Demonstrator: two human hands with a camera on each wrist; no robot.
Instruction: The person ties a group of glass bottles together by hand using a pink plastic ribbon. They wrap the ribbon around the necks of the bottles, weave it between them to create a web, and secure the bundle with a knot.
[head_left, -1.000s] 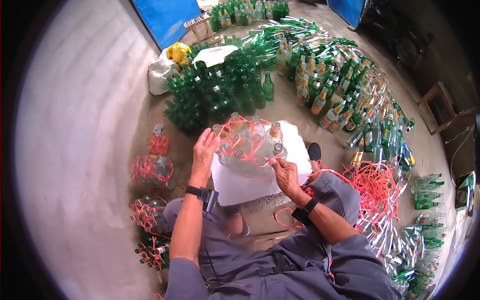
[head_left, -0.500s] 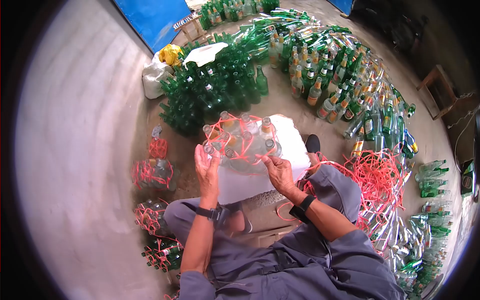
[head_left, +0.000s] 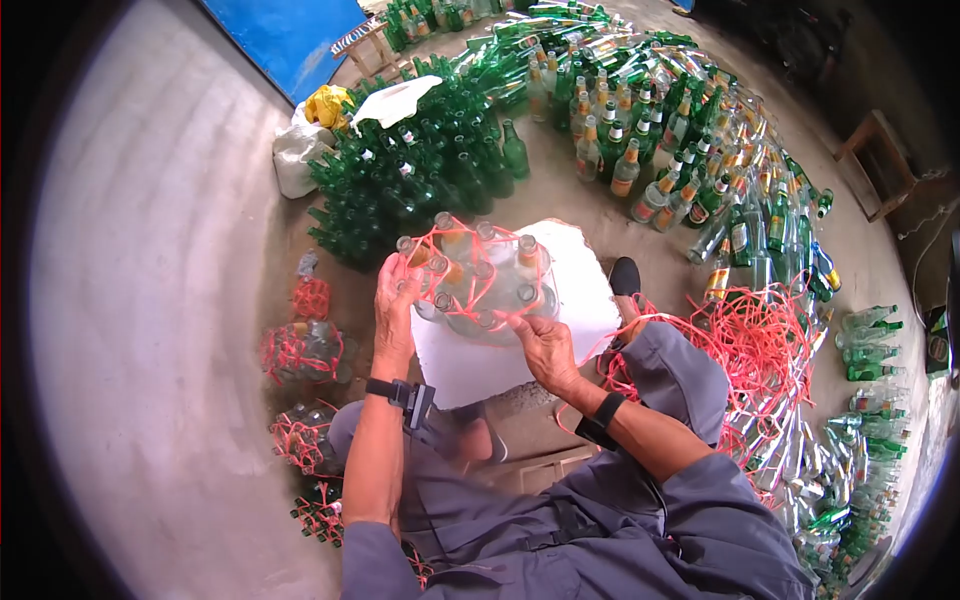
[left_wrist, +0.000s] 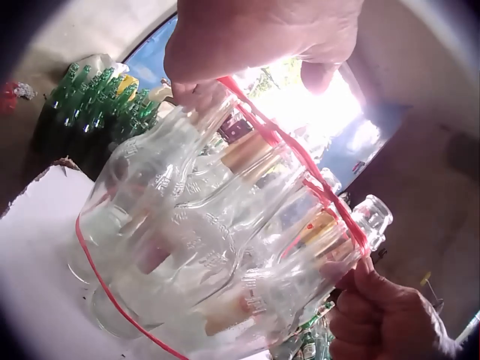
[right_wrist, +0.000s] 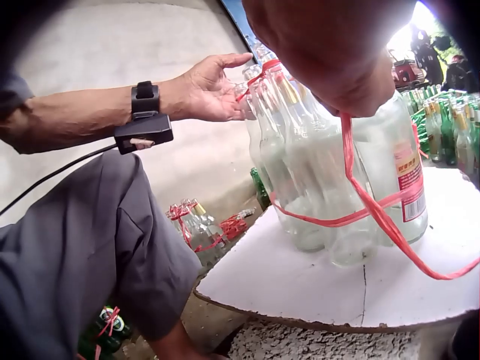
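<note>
A bundle of clear glass bottles [head_left: 515, 275] stands upright on a white board [head_left: 460, 370]. Pink plastic twine [left_wrist: 300, 154] criss-crosses between the bottle necks, and another band of it [right_wrist: 330, 221] circles the bottles low down. At the bundle's left side my left hand [head_left: 393, 305] touches the necks, its thumb held apart in the right wrist view. My right hand [head_left: 548, 352] pinches the twine at the near side, beside a bottle neck. From under this hand a loose length of twine [right_wrist: 356, 180] trails down and off to the right.
Green bottles [head_left: 400, 190] stand massed beyond the board. More bottles [head_left: 690, 130] stand and lie in a curve to the right. A tangled heap of pink twine [head_left: 760, 345] lies by my right knee. Several tied bundles [head_left: 305, 350] sit on the floor at left, near the wall [head_left: 160, 300].
My left hand has shifted round the necks at the bundle's left side. My right hand stays at the near side with the twine. The head view has shifted slightly.
</note>
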